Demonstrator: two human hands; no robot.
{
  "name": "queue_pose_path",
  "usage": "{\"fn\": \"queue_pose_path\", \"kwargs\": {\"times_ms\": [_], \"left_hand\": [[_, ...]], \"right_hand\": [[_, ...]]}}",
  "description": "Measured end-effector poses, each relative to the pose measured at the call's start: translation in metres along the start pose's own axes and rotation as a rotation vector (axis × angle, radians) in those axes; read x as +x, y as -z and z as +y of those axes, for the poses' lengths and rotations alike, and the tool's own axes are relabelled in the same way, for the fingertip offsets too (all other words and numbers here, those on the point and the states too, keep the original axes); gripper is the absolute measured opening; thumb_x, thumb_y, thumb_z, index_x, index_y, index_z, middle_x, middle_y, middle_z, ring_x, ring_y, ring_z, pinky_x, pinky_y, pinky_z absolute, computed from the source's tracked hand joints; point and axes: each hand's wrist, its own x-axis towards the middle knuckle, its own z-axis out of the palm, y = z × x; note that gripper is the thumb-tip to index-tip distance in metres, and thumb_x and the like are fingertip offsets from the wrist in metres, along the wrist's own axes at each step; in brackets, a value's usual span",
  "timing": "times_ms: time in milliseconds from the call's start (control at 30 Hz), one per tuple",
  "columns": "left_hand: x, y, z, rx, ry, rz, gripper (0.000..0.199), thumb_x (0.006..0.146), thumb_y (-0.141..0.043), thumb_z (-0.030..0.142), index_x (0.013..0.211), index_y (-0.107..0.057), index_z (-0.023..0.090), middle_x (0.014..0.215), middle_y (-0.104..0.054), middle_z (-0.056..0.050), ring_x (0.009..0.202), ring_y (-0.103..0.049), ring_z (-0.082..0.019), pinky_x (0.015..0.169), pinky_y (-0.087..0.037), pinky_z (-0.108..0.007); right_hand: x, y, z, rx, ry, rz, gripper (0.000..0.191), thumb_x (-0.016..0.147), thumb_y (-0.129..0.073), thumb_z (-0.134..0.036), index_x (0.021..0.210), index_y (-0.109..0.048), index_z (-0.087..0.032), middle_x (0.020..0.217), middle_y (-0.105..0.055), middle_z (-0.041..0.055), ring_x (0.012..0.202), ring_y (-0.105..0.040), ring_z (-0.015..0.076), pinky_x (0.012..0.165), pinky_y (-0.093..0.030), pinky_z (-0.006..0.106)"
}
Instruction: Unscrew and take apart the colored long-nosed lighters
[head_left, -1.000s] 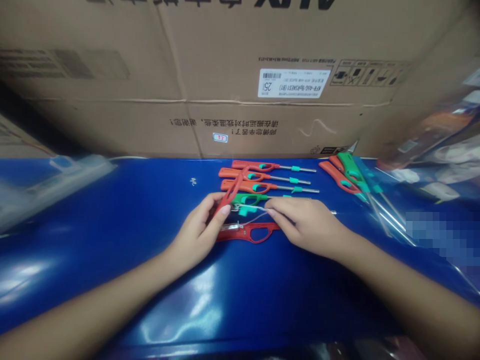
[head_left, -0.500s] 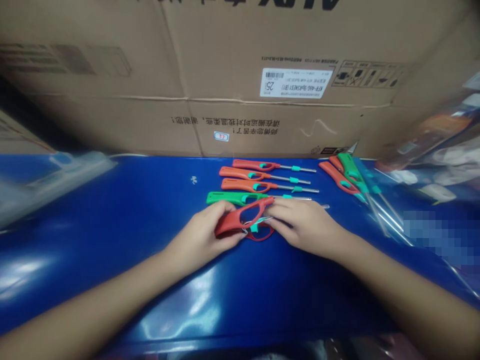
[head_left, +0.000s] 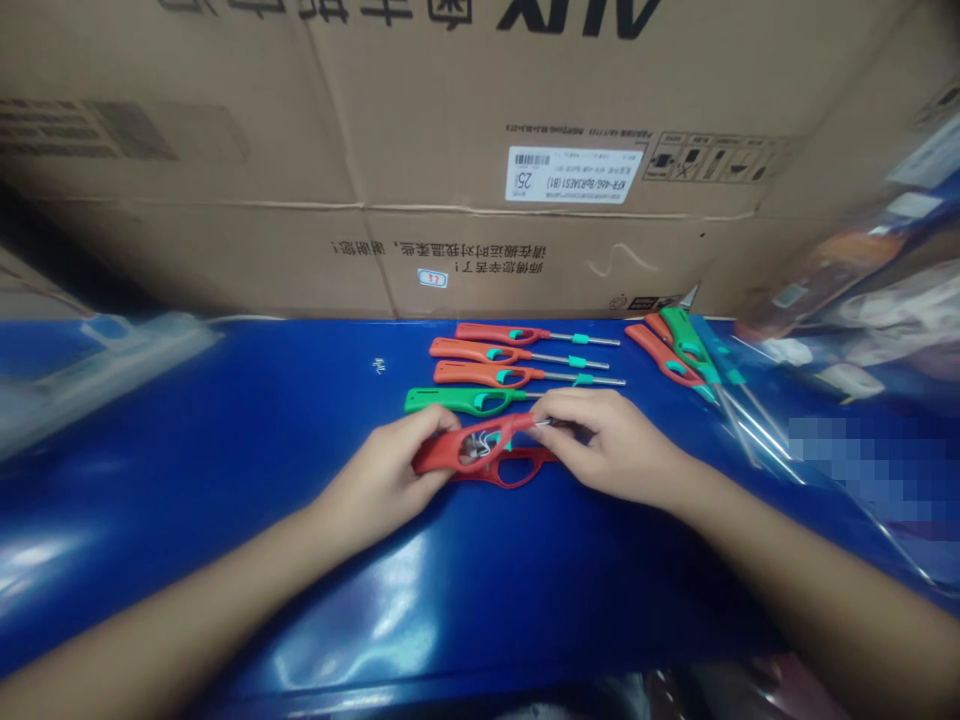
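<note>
Left hand (head_left: 394, 462) is gripping red shell (head_left: 442, 452)
right hand (head_left: 611, 440) is resting curled at its nose (head_left: 523, 422), hold unclear; white wire (head_left: 484, 440) is showing

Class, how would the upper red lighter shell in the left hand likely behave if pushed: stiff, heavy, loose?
The upper red lighter shell is probably stiff: its slender loop shows no sag. It is likely light, being slim with a wide opening. The thin white wires visible through that loop look floppy and might shift.

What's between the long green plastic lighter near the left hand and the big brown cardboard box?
A red plastic-handled lighter and two orange plastic-handled lighters lie there, in the head view.
</note>
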Motion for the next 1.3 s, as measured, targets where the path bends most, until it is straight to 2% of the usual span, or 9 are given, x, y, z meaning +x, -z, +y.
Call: {"fn": "queue_pose_path", "kwargs": {"times_ms": [100, 200, 400, 667, 933, 1133, 1200, 1300], "left_hand": [[0.001, 0.003, 0.007, -0.07, 0.049, 0.095, 0.01, 0.089, -0.065, 0.023, 0.093, -0.056, 0.02, 0.082, -0.062, 0.003, 0.069, -0.056, -0.012, 0.062, -0.042, -0.021], [0.0, 0.003, 0.015, -0.137, 0.065, 0.132, 0.015, 0.09, -0.068, 0.029, 0.091, -0.056, 0.02, 0.082, -0.062, 0.003, 0.07, -0.056, -0.011, 0.063, -0.043, -0.021], [-0.002, 0.003, 0.02, -0.208, 0.076, 0.118, 0.018, 0.091, -0.069, 0.034, 0.092, -0.058, 0.019, 0.086, -0.064, 0.001, 0.075, -0.058, -0.013, 0.069, -0.046, -0.023], [-0.003, 0.006, 0.021, -0.216, 0.094, 0.095, 0.019, 0.092, -0.068, 0.035, 0.091, -0.057, 0.019, 0.086, -0.065, 0.001, 0.074, -0.058, -0.014, 0.067, -0.045, -0.024], [-0.002, 0.006, 0.024, -0.21, 0.132, 0.09, 0.022, 0.092, -0.067, 0.039, 0.091, -0.057, 0.019, 0.085, -0.065, 0.0, 0.074, -0.059, -0.015, 0.068, -0.046, -0.025], [-0.005, 0.005, 0.025, -0.181, 0.176, 0.105, 0.025, 0.091, -0.067, 0.042, 0.088, -0.056, 0.02, 0.082, -0.063, 0.001, 0.071, -0.056, -0.014, 0.064, -0.043, -0.025], [-0.006, 0.006, 0.022, -0.167, 0.176, 0.117, 0.023, 0.091, -0.067, 0.04, 0.087, -0.056, 0.02, 0.08, -0.062, 0.002, 0.07, -0.054, -0.014, 0.063, -0.043, -0.024], [-0.002, 0.011, 0.012, -0.171, 0.219, 0.181, 0.025, 0.087, -0.07, 0.039, 0.083, -0.055, 0.02, 0.078, -0.062, 0.002, 0.071, -0.056, -0.014, 0.065, -0.044, -0.024]], "right_hand": [[0.001, 0.007, -0.004, 0.139, -0.093, 0.041, 0.022, 0.094, -0.058, -0.035, 0.08, -0.066, -0.019, 0.075, -0.063, 0.0005, 0.066, -0.052, 0.0123, 0.06, -0.038, 0.026], [0.001, 0.015, -0.009, 0.281, -0.161, 0.077, 0.027, 0.091, -0.06, -0.039, 0.074, -0.063, -0.019, 0.071, -0.058, 0.0008, 0.064, -0.048, 0.0126, 0.059, -0.039, 0.026], [0.002, 0.022, -0.012, 0.334, -0.182, 0.071, 0.028, 0.088, -0.062, -0.041, 0.073, -0.065, -0.018, 0.072, -0.06, 0.0025, 0.064, -0.049, 0.0133, 0.059, -0.041, 0.027], [0.004, 0.02, -0.011, 0.452, -0.186, 0.061, 0.03, 0.086, -0.067, -0.046, 0.073, -0.065, -0.019, 0.073, -0.065, 0.002, 0.067, -0.057, 0.014, 0.065, -0.047, 0.027], [0.005, 0.019, -0.011, 0.499, -0.219, 0.045, 0.038, 0.082, -0.071, -0.055, 0.072, -0.065, -0.019, 0.07, -0.065, 0.0011, 0.065, -0.056, 0.0133, 0.064, -0.046, 0.027], [0.005, 0.016, -0.012, 0.49, -0.235, 0.038, 0.036, 0.082, -0.07, -0.053, 0.073, -0.065, -0.019, 0.072, -0.065, 0.0013, 0.067, -0.057, 0.0138, 0.065, -0.046, 0.028], [0.005, 0.018, -0.009, 0.483, -0.233, 0.066, 0.033, 0.083, -0.07, -0.05, 0.072, -0.065, -0.019, 0.072, -0.065, 0.0012, 0.067, -0.056, 0.0136, 0.065, -0.045, 0.028], [0.007, 0.028, -0.002, 0.468, -0.239, 0.19, 0.035, 0.083, -0.07, -0.05, 0.068, -0.061, -0.02, 0.065, -0.056, -0.002, 0.06, -0.047, 0.0111, 0.058, -0.037, 0.026]]}}
